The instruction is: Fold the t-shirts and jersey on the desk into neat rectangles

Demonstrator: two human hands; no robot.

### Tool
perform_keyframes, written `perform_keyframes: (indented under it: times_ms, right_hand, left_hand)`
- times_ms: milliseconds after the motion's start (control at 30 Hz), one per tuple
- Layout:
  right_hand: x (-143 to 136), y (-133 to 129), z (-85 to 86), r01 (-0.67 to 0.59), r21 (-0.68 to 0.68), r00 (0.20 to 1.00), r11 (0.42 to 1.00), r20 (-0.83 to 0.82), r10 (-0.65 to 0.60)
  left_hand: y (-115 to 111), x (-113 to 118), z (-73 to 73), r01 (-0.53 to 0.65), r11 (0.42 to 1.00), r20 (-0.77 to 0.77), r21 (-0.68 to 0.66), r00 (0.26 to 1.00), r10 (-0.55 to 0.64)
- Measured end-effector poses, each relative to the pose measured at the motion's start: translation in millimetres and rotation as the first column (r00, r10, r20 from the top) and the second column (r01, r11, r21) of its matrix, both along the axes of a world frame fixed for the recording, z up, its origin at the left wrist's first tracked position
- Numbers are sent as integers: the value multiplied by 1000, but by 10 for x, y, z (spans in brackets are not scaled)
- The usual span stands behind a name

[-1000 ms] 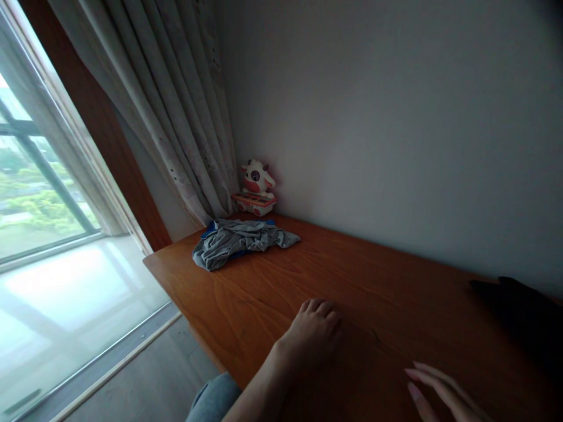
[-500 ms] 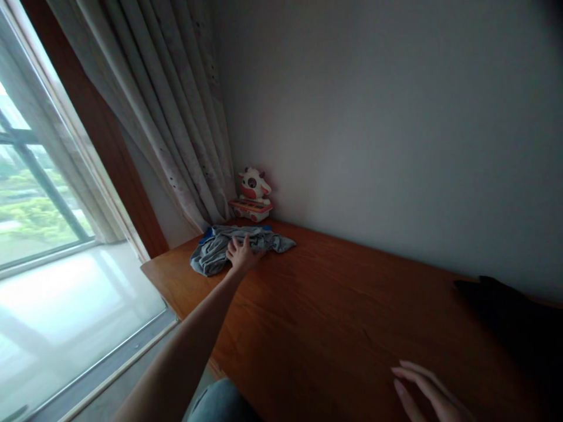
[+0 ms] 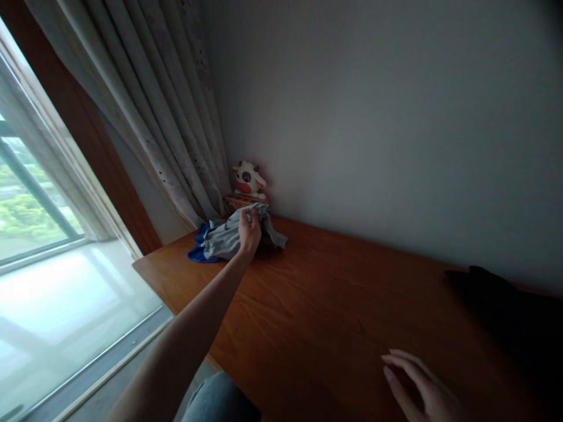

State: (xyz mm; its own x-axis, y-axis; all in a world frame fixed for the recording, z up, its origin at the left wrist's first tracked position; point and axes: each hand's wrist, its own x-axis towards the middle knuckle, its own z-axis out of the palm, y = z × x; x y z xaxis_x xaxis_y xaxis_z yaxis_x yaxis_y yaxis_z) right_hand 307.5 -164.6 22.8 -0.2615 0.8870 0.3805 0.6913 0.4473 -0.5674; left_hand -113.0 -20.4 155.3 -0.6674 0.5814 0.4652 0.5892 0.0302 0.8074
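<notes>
My left hand (image 3: 250, 230) reaches to the far left of the wooden table and is closed on a grey garment (image 3: 224, 237), part of which is lifted in folds. A loose end of it droops to the right of the hand. Under and to the left of it lies a piece of bright blue cloth (image 3: 197, 252); whether it is a separate item I cannot tell. My right hand (image 3: 422, 390) hovers over the near right part of the table, thumb and fingers a little apart, with nothing seen in it.
A cow-shaped toy keyboard (image 3: 247, 181) stands in the corner behind the garment, by a patterned curtain (image 3: 153, 117). Dark cloth-like material (image 3: 505, 305) lies on the right of the brown table (image 3: 321, 305). To the left are a window and a pale sill (image 3: 79, 299).
My left hand has closed on the grey garment and raised part of it, baring more of the blue cloth. My right hand keeps nearly the same pose. The view has shifted slightly.
</notes>
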Motion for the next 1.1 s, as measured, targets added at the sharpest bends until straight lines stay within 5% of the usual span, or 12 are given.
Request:
perform_keyframes:
  times_ms: [133, 200, 267, 333, 400, 467, 533, 700, 767, 933, 1100]
  right_hand:
    - [16, -38, 31, 111, -5, 994, 994, -3, -111]
    - [23, -73, 56, 234, 2, 972, 972, 0, -234]
    - [19, -111, 90, 313, 29, 950, 949, 7, -314]
    - [2, -141, 123, 280, 72, 960, 957, 7, -281]
    - [-23, -154, 144, 202, 108, 979, 974, 5, -203]
    - [-41, -151, 150, 174, 134, 984, 976, 5, -176]
    - [-43, -142, 151, 205, 148, 978, 967, -1, -207]
    - [-5, -142, 238, 282, -58, 959, 958, 27, -280]
    - [9, -151, 315, 334, -150, 941, 930, -8, -339]
    - [155, -138, 442, 575, -234, 746, 784, -244, -620]
    - [429, -122, 387, 731, 167, 677, 662, -54, -734]
  left_hand:
    - [-242, 817, 158, 357, 924, -58, 140, 934, -352]
    - [-507, 1170, 110, 721, 679, -89, 135, 692, -716]
    - [-798, 1422, 6, 937, 346, -145, -37, 338, -930]
    - [-1040, 1572, -114, 958, 43, -151, -282, 0, -989]
    - [-1182, 1637, -210, 894, -89, -120, -439, -157, -980]
    - [-1220, 1640, -260, 853, -82, -84, -515, -146, -986]
    - [-1181, 1594, -275, 829, 6, -80, -560, -47, -996]
    - [-1010, 1310, -375, 635, 456, -329, -623, 316, -890]
    - [-986, 1141, -475, 509, 554, -390, -659, 399, -830]
    - [-997, 724, -701, 387, 615, -432, -687, 463, -774]
    - [-916, 538, -701, 474, 641, -323, -604, 590, -740]
